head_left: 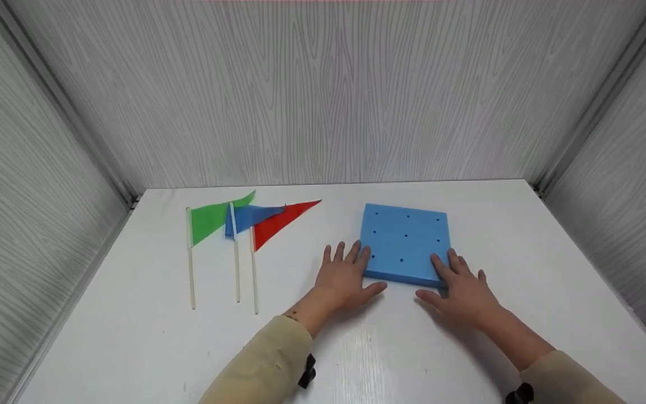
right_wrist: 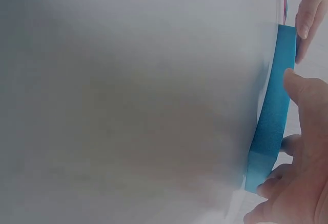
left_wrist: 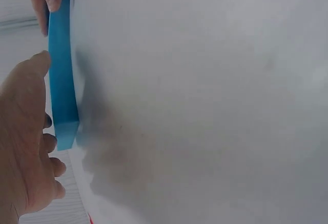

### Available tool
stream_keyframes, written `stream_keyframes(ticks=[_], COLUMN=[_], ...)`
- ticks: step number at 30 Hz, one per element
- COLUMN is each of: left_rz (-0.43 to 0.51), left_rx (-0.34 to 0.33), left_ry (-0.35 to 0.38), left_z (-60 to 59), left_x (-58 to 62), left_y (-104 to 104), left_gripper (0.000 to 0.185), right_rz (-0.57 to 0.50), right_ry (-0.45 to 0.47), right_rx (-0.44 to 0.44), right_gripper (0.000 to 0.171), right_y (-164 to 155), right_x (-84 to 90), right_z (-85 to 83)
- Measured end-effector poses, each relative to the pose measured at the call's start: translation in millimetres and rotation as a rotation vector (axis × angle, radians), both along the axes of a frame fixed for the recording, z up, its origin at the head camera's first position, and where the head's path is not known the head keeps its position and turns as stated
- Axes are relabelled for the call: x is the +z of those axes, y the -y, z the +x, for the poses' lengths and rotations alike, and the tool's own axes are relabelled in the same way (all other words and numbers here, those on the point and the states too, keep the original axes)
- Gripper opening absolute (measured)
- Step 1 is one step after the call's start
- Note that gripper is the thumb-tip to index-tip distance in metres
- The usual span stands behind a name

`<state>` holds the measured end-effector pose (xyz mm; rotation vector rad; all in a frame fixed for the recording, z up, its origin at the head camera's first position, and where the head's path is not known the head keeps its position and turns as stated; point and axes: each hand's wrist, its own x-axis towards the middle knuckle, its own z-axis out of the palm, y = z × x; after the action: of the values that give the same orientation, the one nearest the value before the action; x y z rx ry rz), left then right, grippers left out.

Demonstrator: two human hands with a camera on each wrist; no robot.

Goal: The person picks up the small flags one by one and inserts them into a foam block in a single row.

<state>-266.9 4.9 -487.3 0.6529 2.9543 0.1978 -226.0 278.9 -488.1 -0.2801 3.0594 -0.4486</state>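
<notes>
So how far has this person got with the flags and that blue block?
Barely started, it seems. The blue foam block lies flat on the white table, its holes empty. In hand: the left hand and right hand rest with straight fingers on its near corners. Left untouched: the green flag, blue flag and red flag lie overlapping to the block's left.

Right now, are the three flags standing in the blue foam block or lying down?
Lying down: the flags rest flat on the table, left of the foam block.
</notes>
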Motion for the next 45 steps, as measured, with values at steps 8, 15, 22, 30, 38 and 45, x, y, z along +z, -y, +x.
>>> stream_keyframes(ticks=[8,15,22,30,38,45], left_rz=[0.025,0.013,0.010,0.029,0.051,0.062], left_rx=[0.021,0.034,0.061,0.079,0.089,0.077], left_ry=[0.009,0.003,-0.014,-0.005,0.000,-0.017], left_z=[6.8,12.5,21.2,23.1,23.0,22.6], left_x=[5.0,6.0,3.6,-1.9,-1.5,-2.2], left_y=[18,34,49,62,65,68], left_gripper=[0.090,0.093,0.095,0.097,0.090,0.083], right_rz=[-0.004,-0.003,-0.030,-0.021,-0.089,-0.104], right_ry=[0.030,0.056,0.049,0.057,0.064,0.090], right_rx=[0.030,0.072,0.107,0.150,0.120,0.045], right_gripper=[0.099,0.101,0.098,0.098,0.100,0.111], right_y=[16,31,42,51,51,42], right_x=[-1.0,-2.5,-1.7,-0.5,-2.8,-9.2], right_z=[-3.2,-4.2,-1.7,-2.2,-7.3,-23.5])
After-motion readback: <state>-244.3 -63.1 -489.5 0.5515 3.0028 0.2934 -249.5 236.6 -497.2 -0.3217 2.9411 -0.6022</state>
